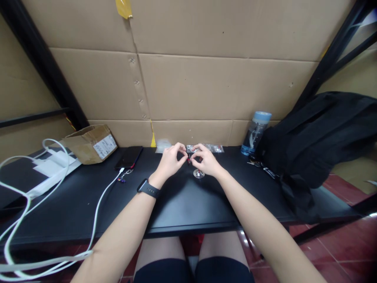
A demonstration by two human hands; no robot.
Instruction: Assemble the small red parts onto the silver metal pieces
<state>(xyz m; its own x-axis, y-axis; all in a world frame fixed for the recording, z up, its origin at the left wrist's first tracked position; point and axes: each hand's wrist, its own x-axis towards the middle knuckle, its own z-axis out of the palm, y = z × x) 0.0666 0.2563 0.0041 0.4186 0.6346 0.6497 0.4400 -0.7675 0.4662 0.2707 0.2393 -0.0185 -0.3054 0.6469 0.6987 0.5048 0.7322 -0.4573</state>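
Observation:
Over the black table [191, 212], both hands are pinched close together. Between their fingertips is a small red and silver piece [189, 158], too small to name. My left hand [171, 160], wearing a dark watch at the wrist, has thumb and forefinger closed at its left side. From the other side, the fingertips of my right hand [207, 162] pinch at the same piece. Just under the right hand a small round shiny stand [199, 174] rests on the table, red showing above its base; the fingers partly hide its upper part. Behind the hands lie clear plastic packets [218, 148].
At left are an open cardboard box [90, 143], a dark phone [129, 157] on a white cable [98, 204], and a white power strip [54, 173]. A water bottle [255, 133] and a black backpack [318, 133] stand at right. Cardboard panels [191, 86] form the back wall.

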